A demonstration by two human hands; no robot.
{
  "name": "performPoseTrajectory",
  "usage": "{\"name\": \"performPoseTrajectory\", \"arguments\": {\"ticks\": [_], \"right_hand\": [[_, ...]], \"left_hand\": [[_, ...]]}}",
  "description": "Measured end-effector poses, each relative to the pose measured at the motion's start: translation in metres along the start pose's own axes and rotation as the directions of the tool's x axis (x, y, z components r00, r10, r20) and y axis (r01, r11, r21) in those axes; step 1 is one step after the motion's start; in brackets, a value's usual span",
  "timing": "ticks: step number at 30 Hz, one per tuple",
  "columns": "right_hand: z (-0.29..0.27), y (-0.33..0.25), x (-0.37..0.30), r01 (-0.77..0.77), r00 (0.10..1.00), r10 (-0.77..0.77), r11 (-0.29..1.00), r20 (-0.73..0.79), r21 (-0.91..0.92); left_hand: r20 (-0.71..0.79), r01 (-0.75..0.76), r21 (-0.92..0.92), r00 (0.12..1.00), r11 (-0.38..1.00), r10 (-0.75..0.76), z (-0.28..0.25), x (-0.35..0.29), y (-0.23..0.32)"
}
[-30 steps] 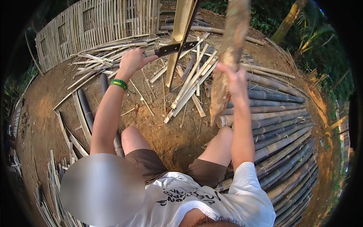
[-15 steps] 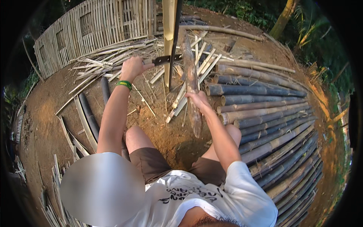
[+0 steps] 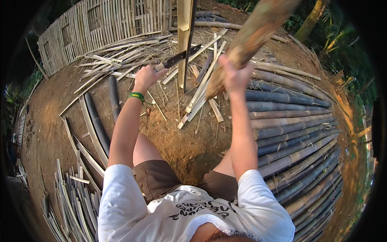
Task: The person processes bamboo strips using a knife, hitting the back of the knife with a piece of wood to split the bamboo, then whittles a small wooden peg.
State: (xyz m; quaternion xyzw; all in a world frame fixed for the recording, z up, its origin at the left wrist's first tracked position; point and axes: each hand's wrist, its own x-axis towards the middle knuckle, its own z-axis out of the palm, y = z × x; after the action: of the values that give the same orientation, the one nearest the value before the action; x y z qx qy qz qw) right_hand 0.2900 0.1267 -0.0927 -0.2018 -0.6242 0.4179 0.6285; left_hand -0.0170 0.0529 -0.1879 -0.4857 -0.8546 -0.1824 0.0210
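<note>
My left hand [image 3: 146,77], with a green and yellow band at the wrist, is wrapped round the pale handle of a machete [image 3: 174,60]. Its dark blade crosses an upright length of split bamboo [image 3: 184,38], and the tip shows past the right side. How deep the blade sits in the bamboo I cannot tell. My right hand [image 3: 235,76] grips the lower part of a thick wooden club [image 3: 256,34], raised to the right of the bamboo and smeared by motion.
Bamboo poles [image 3: 292,117] lie in rows at my right. Loose pale strips [image 3: 117,60] are scattered ahead, before a slatted bamboo panel [image 3: 105,30]. More split strips [image 3: 72,197] are heaped at my lower left, with curved halves [image 3: 94,121] above them. Brown soil [image 3: 173,137] lies between my knees.
My right hand has swung the club up and to the right, from hanging beside the bamboo. The machete's tip end now tilts higher, with my left hand still on its handle.
</note>
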Motion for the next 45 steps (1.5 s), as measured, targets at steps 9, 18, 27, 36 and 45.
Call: {"name": "performPoseTrajectory", "arguments": {"ticks": [9,18,27,36,45], "right_hand": [[-0.037,0.147,-0.119,-0.617,0.504,0.855,0.455,0.123,-0.642],[-0.045,0.041,0.02,-0.389,0.906,0.422,0.809,-0.026,-0.441],[-0.221,0.08,0.062,-0.359,0.866,0.406,0.1,-0.291,-0.928],[-0.292,0.152,-0.048,-0.176,0.902,0.379,-0.106,-0.204,-0.979],[0.026,0.095,-0.082,-0.727,0.213,0.85,0.467,0.481,-0.504]], "left_hand": [[0.175,0.049,0.159,0.981,0.986,-0.077,0.05,-0.026,-0.014],[0.127,0.188,0.018,0.974,0.982,-0.189,0.065,-0.015,0.002],[0.149,0.254,-0.033,0.958,0.967,-0.247,0.069,-0.023,0.048],[0.212,0.328,-0.109,0.93,0.938,-0.3,0.087,-0.028,0.064],[0.622,0.656,-0.733,0.753,0.18,-0.214,0.108,-0.061,0.075]]}}
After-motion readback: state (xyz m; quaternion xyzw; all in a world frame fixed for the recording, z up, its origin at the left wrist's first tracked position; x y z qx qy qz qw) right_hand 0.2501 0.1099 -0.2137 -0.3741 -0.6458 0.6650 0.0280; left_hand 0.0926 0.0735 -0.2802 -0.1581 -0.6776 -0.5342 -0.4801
